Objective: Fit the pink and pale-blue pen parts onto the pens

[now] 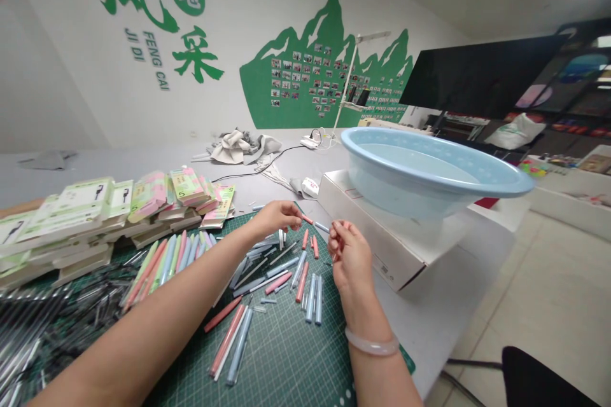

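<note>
Over the far part of the green cutting mat (281, 356), my two hands face each other. My left hand (277, 216) pinches a small red pen part (308, 219) between thumb and fingertips. The curled fingers of my right hand (351, 254) hold a light blue pen part (323, 227). These two parts lie nearly end to end; whether they are joined I cannot tell. Below my hands, several blue pen barrels (311, 297), red caps (315, 247) and a red pen barrel (302, 281) are scattered. Closer to me lie a red pen (226, 340) and a blue pen (240, 346).
Small printed boxes (71, 206) are piled on the left, beside a row of coloured pens (167, 261) and black pen parts (71, 318). A blue basin (429, 197) stands on a white carton (382, 229) at right. Grey cloths (241, 146) lie behind.
</note>
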A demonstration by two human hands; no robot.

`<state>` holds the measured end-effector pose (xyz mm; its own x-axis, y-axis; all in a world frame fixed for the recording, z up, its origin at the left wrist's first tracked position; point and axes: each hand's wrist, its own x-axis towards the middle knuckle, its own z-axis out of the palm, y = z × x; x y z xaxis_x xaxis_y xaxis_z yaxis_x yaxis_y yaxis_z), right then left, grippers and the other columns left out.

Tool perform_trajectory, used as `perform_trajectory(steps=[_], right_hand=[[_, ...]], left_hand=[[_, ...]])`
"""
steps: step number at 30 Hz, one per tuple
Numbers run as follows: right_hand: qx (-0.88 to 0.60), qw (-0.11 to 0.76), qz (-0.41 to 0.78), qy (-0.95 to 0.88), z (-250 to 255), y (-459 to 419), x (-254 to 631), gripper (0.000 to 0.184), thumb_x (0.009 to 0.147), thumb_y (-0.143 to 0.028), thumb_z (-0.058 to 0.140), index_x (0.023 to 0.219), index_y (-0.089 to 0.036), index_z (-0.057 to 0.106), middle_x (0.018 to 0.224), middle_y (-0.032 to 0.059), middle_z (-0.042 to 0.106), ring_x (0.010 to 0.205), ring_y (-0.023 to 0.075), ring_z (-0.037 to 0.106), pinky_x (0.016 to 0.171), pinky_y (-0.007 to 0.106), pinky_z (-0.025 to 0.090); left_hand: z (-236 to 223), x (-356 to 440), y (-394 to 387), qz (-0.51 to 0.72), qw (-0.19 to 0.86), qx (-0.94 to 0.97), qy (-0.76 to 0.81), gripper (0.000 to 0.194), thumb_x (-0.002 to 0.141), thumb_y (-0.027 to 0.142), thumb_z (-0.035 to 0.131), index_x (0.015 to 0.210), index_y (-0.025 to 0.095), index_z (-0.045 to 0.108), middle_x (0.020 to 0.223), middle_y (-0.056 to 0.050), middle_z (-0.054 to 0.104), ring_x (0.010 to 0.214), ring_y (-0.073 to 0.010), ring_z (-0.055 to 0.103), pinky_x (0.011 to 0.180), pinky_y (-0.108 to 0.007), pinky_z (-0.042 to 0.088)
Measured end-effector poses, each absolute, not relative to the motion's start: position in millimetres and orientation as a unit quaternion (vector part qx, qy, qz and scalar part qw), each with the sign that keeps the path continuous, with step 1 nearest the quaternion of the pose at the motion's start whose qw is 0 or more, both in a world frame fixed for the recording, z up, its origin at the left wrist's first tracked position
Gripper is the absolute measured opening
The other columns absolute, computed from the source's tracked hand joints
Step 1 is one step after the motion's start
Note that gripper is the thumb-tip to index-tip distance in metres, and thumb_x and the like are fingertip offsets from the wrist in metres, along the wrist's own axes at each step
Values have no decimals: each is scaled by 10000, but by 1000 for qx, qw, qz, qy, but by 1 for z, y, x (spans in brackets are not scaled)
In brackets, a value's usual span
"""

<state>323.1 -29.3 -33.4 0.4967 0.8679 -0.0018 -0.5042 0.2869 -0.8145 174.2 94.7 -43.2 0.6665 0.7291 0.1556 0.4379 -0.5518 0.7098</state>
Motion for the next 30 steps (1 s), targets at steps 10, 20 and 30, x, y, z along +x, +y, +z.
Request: perform_trajectory(steps=[10, 20, 30], right_hand=[[-466, 743, 400, -264, -47, -20, 324, 170, 596, -264, 672, 642, -161, 545, 519, -55, 490, 382, 39, 341, 358, 175, 208], [-456, 750, 404, -259, -42, -23, 323, 162, 605, -276, 666, 639, -174, 544, 509, -66, 485, 366, 47, 347, 348, 183, 218], [-481, 620, 439, -438, -56, -25, 292, 166, 665, -307, 664, 731, -164, 614, 543, -33, 601, 421, 81, 405, 416, 199, 273]], left_hand=[[-58, 209, 69, 175, 160, 913, 333, 147, 701, 156, 562, 763, 196, 689, 853, -61, 671, 820, -214, 608, 715, -296, 425], [-53, 210, 62, 119, 107, 943, 292, 149, 743, 181, 550, 718, 195, 697, 872, -93, 675, 816, -220, 619, 704, -281, 434], [-22, 154, 33, 257, 152, 890, 345, 107, 746, 250, 570, 739, 179, 649, 685, -5, 632, 632, -121, 555, 586, -219, 375]])
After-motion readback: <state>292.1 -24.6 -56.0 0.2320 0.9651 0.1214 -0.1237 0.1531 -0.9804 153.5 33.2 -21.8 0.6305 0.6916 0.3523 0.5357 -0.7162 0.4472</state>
